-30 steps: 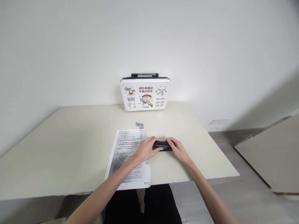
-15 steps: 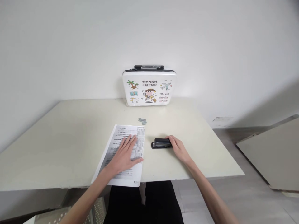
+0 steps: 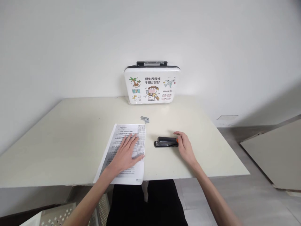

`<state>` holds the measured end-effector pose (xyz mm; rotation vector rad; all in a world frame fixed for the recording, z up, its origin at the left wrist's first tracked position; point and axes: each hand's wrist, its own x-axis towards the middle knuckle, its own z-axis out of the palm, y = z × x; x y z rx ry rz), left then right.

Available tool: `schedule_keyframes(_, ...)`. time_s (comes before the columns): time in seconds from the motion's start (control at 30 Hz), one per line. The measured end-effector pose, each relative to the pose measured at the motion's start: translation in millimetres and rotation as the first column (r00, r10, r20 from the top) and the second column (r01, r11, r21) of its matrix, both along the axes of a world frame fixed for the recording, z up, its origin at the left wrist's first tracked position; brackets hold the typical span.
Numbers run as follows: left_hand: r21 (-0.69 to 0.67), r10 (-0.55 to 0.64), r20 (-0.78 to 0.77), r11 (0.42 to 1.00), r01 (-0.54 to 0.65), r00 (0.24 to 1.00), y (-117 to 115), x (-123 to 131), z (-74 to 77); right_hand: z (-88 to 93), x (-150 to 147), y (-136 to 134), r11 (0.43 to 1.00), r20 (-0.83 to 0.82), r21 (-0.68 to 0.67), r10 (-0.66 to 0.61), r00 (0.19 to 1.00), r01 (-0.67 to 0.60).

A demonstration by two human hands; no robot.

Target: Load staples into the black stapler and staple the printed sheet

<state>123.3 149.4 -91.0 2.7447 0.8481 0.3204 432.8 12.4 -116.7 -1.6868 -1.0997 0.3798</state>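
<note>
Flat on a printed sheet of paper lies my left hand, its fingers stretched out over the text. The sheet rests near the table's front edge, slightly askew. To the right of it, a black stapler sits on the tabletop, its jaw end facing the paper. My right hand is at the stapler's rear end, fingers loosely bent and apart, not wrapped round the body; an orange part shows beside them. Several grey staple strips lie in a small pile beyond the sheet's upper right corner.
A white case with cartoon prints and a black handle stands against the wall at the back of the table. A pale panel is at the far right, beyond the table edge. A perforated chair shows at the lower left.
My right hand has loosened and slid back to the right, uncovering the stapler's rear and its orange part. My left hand stays flat on the paper. The view has shifted slightly.
</note>
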Motion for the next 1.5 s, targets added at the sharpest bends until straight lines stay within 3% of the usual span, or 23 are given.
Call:
schedule_keyframes(0.17, -0.006, -0.044, 0.093, 0.999, 0.045, 0.995, -8.9, 22.1, 9.2, -1.7, 4.7, 0.0, 1.000, 0.181, 0.003, 0.004, 0.983, -0.005)
schedule_keyframes(0.4, -0.053, -0.138, 0.193, 0.987, 0.151, 0.971, -8.9, 81.6, 15.2, 8.1, 1.5, -8.4, 0.997, -0.073, -0.012, 0.082, 0.994, -0.083)
schedule_keyframes(0.57, -0.070, -0.139, 0.243, 0.985, 0.160, 0.960, -3.8, 100.3, 9.6, 12.8, -4.1, -8.9, 0.984, 0.018, -0.001, 0.177, 0.984, -0.177)
schedule_keyframes(0.67, -0.065, -0.132, 0.264, 0.986, 0.154, 0.955, -2.2, 101.8, 5.8, 12.6, -4.4, -7.8, 0.970, 0.103, -0.003, 0.241, 0.965, -0.242)
schedule_keyframes(0.8, -0.056, -0.128, 0.274, 0.987, 0.149, 0.953, -1.1, 96.7, 3.4, 8.4, -2.2, -6.8, 0.977, 0.105, -0.002, 0.214, 0.971, -0.215)
schedule_keyframes(1.13, -0.072, -0.118, 0.233, 0.988, 0.138, 0.965, 13.0, 55.1, 15.7, 5.3, -0.7, -8.3, 0.983, 0.103, -0.043, 0.183, 0.978, -0.179)
schedule_keyframes(1.33, -0.102, -0.113, 0.219, 0.985, 0.138, 0.969, 15.4, 44.2, 18.0, 9.6, -2.2, -8.1, 0.983, 0.101, -0.059, 0.179, 0.979, -0.174)
schedule_keyframes(1.5, -0.037, -0.008, 0.188, 0.999, 0.015, 0.982, 38.3, 53.5, 30.5, 8.7, -2.5, -8.2, 0.984, 0.101, -0.057, 0.177, 0.979, -0.172)
